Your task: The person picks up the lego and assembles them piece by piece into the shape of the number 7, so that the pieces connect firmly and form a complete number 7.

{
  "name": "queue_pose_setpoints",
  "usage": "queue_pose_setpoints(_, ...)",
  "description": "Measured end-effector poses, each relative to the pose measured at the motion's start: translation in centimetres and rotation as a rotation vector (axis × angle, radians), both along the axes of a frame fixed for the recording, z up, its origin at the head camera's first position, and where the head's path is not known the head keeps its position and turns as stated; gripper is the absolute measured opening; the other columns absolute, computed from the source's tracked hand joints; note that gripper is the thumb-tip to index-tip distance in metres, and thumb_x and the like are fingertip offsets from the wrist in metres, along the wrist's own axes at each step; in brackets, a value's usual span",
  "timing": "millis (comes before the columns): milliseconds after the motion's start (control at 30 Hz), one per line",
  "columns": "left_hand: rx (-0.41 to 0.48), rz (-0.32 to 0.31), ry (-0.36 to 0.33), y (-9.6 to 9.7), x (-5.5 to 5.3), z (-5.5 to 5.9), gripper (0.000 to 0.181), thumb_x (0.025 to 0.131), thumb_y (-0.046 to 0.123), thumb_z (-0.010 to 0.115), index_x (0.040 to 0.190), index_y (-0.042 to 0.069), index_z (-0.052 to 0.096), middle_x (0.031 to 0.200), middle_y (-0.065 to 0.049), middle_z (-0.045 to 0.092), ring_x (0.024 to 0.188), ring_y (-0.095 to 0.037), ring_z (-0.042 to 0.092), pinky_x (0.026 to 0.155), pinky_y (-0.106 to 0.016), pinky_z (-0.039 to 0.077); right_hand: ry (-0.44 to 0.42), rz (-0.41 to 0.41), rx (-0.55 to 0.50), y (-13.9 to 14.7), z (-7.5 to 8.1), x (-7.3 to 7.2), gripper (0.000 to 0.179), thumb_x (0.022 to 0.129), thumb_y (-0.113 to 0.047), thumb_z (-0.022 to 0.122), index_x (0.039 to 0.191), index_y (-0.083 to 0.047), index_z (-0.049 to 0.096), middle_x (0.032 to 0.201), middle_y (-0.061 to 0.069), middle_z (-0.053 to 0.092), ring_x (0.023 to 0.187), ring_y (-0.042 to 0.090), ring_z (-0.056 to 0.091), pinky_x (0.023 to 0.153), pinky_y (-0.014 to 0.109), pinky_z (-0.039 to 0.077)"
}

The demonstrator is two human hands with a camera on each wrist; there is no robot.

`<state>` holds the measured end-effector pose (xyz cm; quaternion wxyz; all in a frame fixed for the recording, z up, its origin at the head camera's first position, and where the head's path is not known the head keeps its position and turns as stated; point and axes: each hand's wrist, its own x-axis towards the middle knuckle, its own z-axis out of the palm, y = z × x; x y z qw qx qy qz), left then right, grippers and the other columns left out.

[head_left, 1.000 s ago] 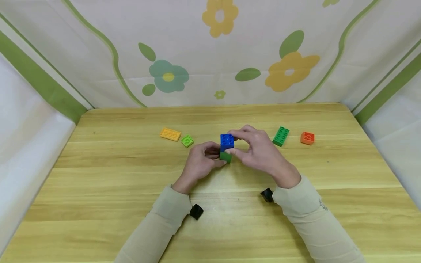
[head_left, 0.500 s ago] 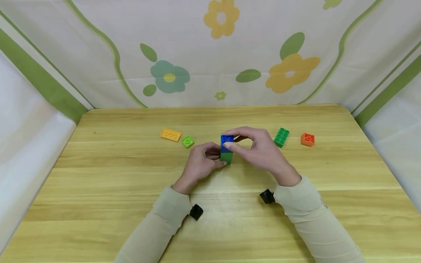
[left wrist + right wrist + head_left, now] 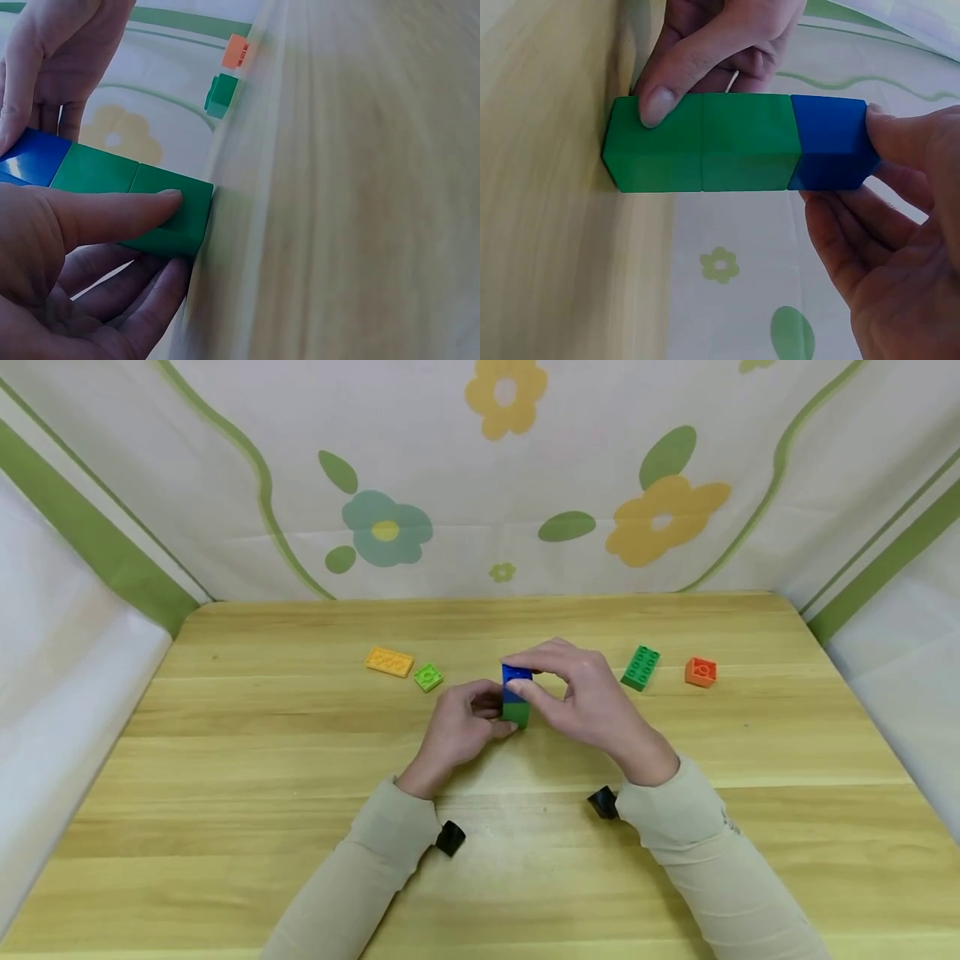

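Observation:
A small upright tower stands on the wooden table in front of me: two green bricks with a blue brick on top. In the right wrist view the lower green brick (image 3: pixel 656 154), the upper green brick (image 3: pixel 746 142) and the blue brick (image 3: pixel 831 142) line up with narrow seams between them. My left hand (image 3: pixel 459 727) grips the lowest green brick, its thumb across one face and its fingers behind. From the right, my right hand (image 3: pixel 585 697) pinches the blue brick between thumb and fingers, covering part of its studded top.
Left of the tower lie a yellow-orange brick (image 3: pixel 389 662) and a lime brick (image 3: pixel 428 677), hollow sides up. To the right are a green brick (image 3: pixel 641 668), studs up, and an orange-red brick (image 3: pixel 701 672). A flowered cloth (image 3: pixel 465 468) hangs behind the table (image 3: pixel 225 760).
My right thumb and fingers have shifted up and left over the blue brick, hiding more of its studs. My left hand keeps its grip on the green brick, and the loose bricks stay put.

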<state>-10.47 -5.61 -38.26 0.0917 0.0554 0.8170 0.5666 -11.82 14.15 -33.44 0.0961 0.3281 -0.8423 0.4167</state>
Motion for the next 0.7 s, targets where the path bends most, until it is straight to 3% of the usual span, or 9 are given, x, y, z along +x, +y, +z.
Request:
queue_pose_setpoints(67, -0.001, -0.002, 0.007, 0.0, -0.05, -0.03, 0.041, 0.086, -0.005, 0.085, 0.126, 0.001, 0.076, 0.123, -0.02, 0.077, 0.115, -0.033, 0.076, 0.1, -0.037, 0.064, 0.028, -0.004, 0.02, -0.05, 0.01, -0.05, 0.025, 0.099, -0.013, 0.079, 0.124, -0.012, 0.081, 0.117, 0.004, 0.082, 0.111, 0.021, 0.073, 0.096, 0.044, 0.061)
queue_pose_setpoints(200, 0.014, -0.007, 0.006, 0.08, -0.19, 0.0, 0.044, 0.087, -0.005, 0.085, 0.13, -0.001, 0.075, 0.124, -0.022, 0.077, 0.114, -0.033, 0.077, 0.098, -0.038, 0.065, 0.109, -0.004, 0.07, -0.19, 0.16, -0.2, 0.027, 0.098, -0.012, 0.08, 0.125, -0.01, 0.081, 0.119, 0.009, 0.081, 0.109, 0.024, 0.073, 0.074, 0.036, 0.06)
queue_pose_setpoints(300, 0.015, -0.018, 0.007, 0.21, -0.29, 0.1, 0.044, 0.088, -0.004, 0.084, 0.131, -0.001, 0.075, 0.125, -0.022, 0.078, 0.114, -0.033, 0.078, 0.097, -0.039, 0.065, 0.161, 0.006, 0.098, -0.31, 0.3, -0.36, 0.028, 0.098, -0.013, 0.08, 0.126, -0.008, 0.081, 0.119, 0.012, 0.081, 0.109, 0.027, 0.073, 0.068, 0.035, 0.058)
queue_pose_setpoints(400, 0.006, -0.028, 0.002, 0.29, -0.28, 0.18, 0.045, 0.09, -0.002, 0.084, 0.134, 0.0, 0.074, 0.126, -0.021, 0.078, 0.114, -0.032, 0.078, 0.098, -0.039, 0.065, 0.141, 0.013, 0.103, -0.27, 0.35, -0.49, 0.028, 0.099, -0.014, 0.079, 0.126, -0.008, 0.08, 0.119, 0.011, 0.08, 0.11, 0.026, 0.073, 0.078, 0.039, 0.062)
queue_pose_setpoints(567, -0.011, -0.035, -0.012, 0.25, -0.01, 0.14, 0.049, 0.091, -0.002, 0.083, 0.138, 0.001, 0.071, 0.13, -0.02, 0.077, 0.117, -0.031, 0.077, 0.098, -0.038, 0.065, -0.009, -0.008, 0.059, 0.38, 0.31, -0.42, 0.026, 0.098, -0.014, 0.081, 0.124, -0.012, 0.081, 0.114, 0.003, 0.081, 0.106, 0.019, 0.073, 0.093, 0.046, 0.063)
queue_pose_setpoints(700, -0.022, -0.04, -0.002, 0.11, 0.25, 0.1, 0.048, 0.091, -0.002, 0.083, 0.138, 0.002, 0.071, 0.129, -0.02, 0.077, 0.117, -0.031, 0.077, 0.098, -0.037, 0.065, -0.055, 0.008, 0.035, 0.45, 0.25, -0.33, 0.027, 0.096, -0.016, 0.083, 0.123, -0.013, 0.081, 0.114, 0.001, 0.08, 0.107, 0.018, 0.073, 0.097, 0.047, 0.062)
